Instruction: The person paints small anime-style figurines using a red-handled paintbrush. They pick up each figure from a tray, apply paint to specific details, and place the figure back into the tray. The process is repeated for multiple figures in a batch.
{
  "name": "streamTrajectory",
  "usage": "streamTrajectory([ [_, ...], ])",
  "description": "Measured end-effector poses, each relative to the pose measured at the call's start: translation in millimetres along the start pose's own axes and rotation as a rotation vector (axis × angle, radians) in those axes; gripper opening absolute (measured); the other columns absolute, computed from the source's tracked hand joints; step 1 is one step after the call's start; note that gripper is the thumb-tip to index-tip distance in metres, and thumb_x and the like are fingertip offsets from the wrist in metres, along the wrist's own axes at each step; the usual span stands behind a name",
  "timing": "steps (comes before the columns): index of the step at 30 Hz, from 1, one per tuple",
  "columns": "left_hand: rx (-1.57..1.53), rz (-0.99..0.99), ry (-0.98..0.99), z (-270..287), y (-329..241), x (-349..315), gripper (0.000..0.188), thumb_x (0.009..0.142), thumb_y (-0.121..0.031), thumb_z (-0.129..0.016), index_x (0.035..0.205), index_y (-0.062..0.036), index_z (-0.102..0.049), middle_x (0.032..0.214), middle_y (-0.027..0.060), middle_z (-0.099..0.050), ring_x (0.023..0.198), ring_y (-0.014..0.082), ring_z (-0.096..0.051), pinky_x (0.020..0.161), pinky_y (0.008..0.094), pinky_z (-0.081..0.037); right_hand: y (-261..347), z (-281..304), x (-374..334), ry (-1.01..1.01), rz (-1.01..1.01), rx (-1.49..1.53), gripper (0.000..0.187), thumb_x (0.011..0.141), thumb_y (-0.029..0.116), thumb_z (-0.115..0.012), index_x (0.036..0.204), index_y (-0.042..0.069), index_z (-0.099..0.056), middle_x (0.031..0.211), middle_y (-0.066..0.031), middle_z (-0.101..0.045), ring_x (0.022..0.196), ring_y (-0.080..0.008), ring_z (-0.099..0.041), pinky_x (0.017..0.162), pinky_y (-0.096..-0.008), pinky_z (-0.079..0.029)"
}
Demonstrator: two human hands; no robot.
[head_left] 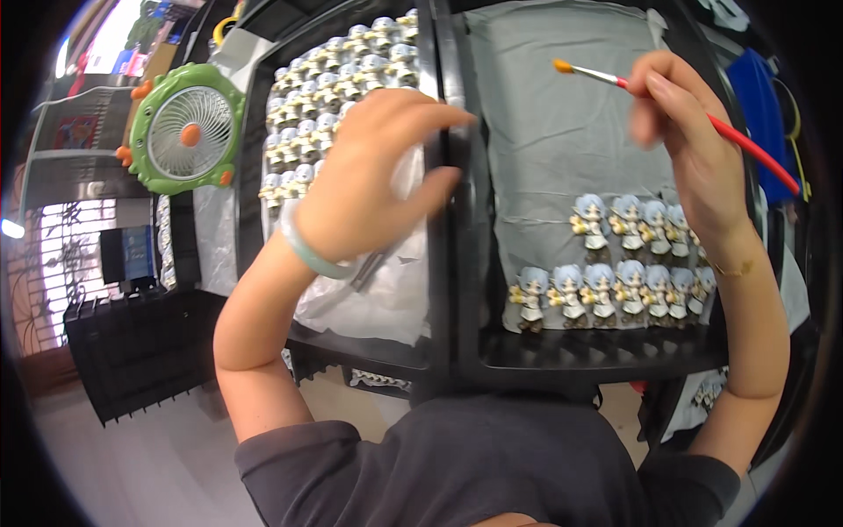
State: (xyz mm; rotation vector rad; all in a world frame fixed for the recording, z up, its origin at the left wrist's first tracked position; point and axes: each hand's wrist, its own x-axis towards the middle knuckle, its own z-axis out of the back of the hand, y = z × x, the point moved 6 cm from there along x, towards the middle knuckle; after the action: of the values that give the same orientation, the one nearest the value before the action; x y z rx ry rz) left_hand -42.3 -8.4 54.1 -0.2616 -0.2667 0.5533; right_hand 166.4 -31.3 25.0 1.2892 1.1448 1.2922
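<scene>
The left hand (373, 167), slightly blurred, is spreading wide, its thumb standing well apart from the fingers and nothing showing in the gap; whether it is touching anything beneath cannot be told. A pale green bangle (312, 252) is encircling its wrist. The right hand (694, 149) is closing narrowly around a paintbrush (746, 145), thumb and fingers pinching the red handle, while the orange-yellow bristles are pointing leftward, toward the left hand's side. Below and to the left of the right hand, a nearer row of figurines (600, 292) is standing close together, each showing pale blue hair, white-and-dark clothing and a yellow item at the chest. A second row of figurines (627, 221) is lying just beyond it, its right end disappearing behind the right wrist. Both rows are occupying the black right tray (606, 356), whose grey lining (544, 132) is extending under the brush tip. Past the left hand, a larger group of figurines (338, 88) is filling several rows of the left tray (378, 351). Farther left of that hand, a green fan (189, 132) with an orange hub is facing upward.
</scene>
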Motion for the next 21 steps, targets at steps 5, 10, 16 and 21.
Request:
streamTrajectory([
  [5, 0.212, -0.208, 0.322, -83.8, -69.9, 61.5, 0.023, 0.074, -0.022, -0.058, 0.089, -0.0056, -0.055, 0.082, 0.0077, -0.058, 0.08, 0.0249, -0.055, 0.074, 0.0363, -0.039, -8.2, 7.7, 3.9, 0.007, 0.01, -0.007, 0.019, 0.087, 0.024, -0.042, 0.083, 0.008, -0.052, 0.059, 0.0034, -0.046, 0.06, -0.0038, -0.043, 0.058, -0.0183, -0.032],
  [10, 0.192, -0.088, 0.75, -131.2, -62.6, 80.3, 0.026, 0.08, -0.024, -0.053, 0.093, -0.0022, -0.053, 0.078, 0.011, -0.06, 0.078, 0.0288, -0.059, 0.069, 0.0366, -0.044, -8.1, 2.0, 5.3, 0.023, 0.026, -0.017, 0.02, 0.086, 0.024, -0.042, 0.081, 0.008, -0.053, 0.058, 0.0034, -0.047, 0.058, -0.0035, -0.043, 0.057, -0.0182, -0.032],
  [16, -0.582, 0.099, 0.359, -40.1, -43.9, 49.6, 0.03, 0.085, -0.016, -0.046, 0.109, 0.0012, -0.042, 0.095, 0.0138, -0.056, 0.081, 0.0252, -0.06, 0.072, 0.0319, -0.046, 0.2, 4.3, 2.5, 0.022, 0.041, 0.025, 0.02, 0.086, 0.023, -0.042, 0.081, 0.006, -0.053, 0.058, 0.0026, -0.047, 0.057, -0.0038, -0.044, 0.055, -0.018, -0.033],
  [21, -1.496, 0.513, 0.246, -24.4, -29.2, -14.5, 0.054, 0.083, -0.034, -0.043, 0.125, -0.0034, -0.028, 0.101, 0.0155, -0.047, 0.07, 0.0227, -0.057, 0.062, 0.0282, -0.046, 5.5, -4.2, -2.3, 0.04, 0.055, 0.041, 0.021, 0.085, 0.024, -0.044, 0.079, 0.006, -0.053, 0.057, 0.0029, -0.046, 0.056, -0.0032, -0.043, 0.055, -0.0179, -0.032],
])
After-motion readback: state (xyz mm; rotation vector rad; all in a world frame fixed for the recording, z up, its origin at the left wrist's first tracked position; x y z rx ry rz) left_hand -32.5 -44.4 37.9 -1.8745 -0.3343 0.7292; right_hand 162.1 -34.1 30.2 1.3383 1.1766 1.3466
